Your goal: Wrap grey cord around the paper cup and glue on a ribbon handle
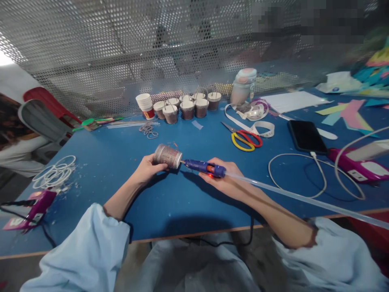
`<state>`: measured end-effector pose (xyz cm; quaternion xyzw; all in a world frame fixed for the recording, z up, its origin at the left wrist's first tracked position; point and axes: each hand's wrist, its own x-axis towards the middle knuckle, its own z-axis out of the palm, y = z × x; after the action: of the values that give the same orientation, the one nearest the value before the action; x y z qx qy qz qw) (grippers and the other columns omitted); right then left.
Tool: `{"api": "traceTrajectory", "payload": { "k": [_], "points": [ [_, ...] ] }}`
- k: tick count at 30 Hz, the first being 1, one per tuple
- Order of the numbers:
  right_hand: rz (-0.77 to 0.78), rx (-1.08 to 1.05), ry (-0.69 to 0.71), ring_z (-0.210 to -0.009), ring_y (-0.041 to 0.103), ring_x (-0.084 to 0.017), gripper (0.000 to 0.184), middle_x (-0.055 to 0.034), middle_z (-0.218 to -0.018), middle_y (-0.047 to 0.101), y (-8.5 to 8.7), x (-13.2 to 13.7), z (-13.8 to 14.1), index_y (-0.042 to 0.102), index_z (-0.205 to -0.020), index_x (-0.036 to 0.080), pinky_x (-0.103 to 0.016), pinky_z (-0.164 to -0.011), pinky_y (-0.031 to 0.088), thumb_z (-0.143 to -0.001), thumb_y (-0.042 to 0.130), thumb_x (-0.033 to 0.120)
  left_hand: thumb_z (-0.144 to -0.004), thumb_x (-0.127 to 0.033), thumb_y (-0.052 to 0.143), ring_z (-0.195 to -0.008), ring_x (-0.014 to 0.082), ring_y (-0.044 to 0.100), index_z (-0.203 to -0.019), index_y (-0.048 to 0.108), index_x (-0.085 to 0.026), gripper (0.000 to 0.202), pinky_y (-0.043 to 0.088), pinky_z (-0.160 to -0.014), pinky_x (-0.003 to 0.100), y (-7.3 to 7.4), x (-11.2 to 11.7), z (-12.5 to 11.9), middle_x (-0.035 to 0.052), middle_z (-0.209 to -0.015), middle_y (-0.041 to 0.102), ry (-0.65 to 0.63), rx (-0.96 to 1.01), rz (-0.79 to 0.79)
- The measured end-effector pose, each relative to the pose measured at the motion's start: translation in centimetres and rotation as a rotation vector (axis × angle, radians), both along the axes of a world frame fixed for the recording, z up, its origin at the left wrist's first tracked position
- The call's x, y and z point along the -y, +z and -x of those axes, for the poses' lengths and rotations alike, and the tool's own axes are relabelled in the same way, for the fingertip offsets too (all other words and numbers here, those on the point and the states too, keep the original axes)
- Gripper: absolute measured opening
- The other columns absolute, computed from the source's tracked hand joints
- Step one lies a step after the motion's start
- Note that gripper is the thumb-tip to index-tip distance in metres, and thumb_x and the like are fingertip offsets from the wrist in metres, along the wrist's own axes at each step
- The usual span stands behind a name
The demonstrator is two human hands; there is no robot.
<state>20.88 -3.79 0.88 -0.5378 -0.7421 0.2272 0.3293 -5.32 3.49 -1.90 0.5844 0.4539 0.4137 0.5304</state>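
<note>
My left hand [148,168] is wrapped around a small brown paper cup [167,156] that lies tilted on its side, its rim toward the right. In my right hand [226,178] is a dark blue glue gun [200,166], with a small red light glowing on it. The nozzle points left and meets or nearly meets the cup's rim; I cannot tell if it touches. A long clear glue stick [273,186] sticks out of the gun's back and runs off to the right. Behind the hands stand several brown cups [187,109] with white tops and thin handles.
A stack of paper cups [145,106], red-and-yellow scissors [244,140], a measuring tape [264,129] and a bottle [242,87] sit further back. A phone [306,137] on a white cable lies right. Purple power strips [361,166] flank both sides; white cord [53,172] lies left.
</note>
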Motion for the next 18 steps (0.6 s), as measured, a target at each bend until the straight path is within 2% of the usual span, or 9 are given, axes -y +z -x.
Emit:
{"api": "traceTrajectory", "payload": {
  "k": [10,18],
  "points": [
    [-0.056,0.065,0.010,-0.053,0.058,-0.016,0.019,-0.0005,-0.066,0.065,-0.57,-0.01,-0.03,0.060,-0.085,0.023,-0.025,-0.055,0.039,-0.079,0.059,0.041,-0.060,-0.018,0.075,-0.060,0.0153,0.061,-0.074,0.069,-0.013,0.016,0.048,-0.064,0.029,-0.13,0.05,-0.09,0.0029,-0.065,0.068,-0.030,0.009,-0.005],
    [-0.063,0.096,0.083,-0.051,0.056,-0.014,0.017,0.0003,-0.063,0.064,-0.62,0.35,0.04,0.058,-0.082,0.023,-0.024,-0.054,0.037,-0.082,0.056,0.040,-0.060,-0.020,0.076,-0.061,0.0158,0.062,-0.076,0.068,-0.013,0.019,0.049,-0.066,0.030,-0.25,0.06,-0.03,0.0031,-0.066,0.069,-0.017,0.023,0.005]
  ]
}}
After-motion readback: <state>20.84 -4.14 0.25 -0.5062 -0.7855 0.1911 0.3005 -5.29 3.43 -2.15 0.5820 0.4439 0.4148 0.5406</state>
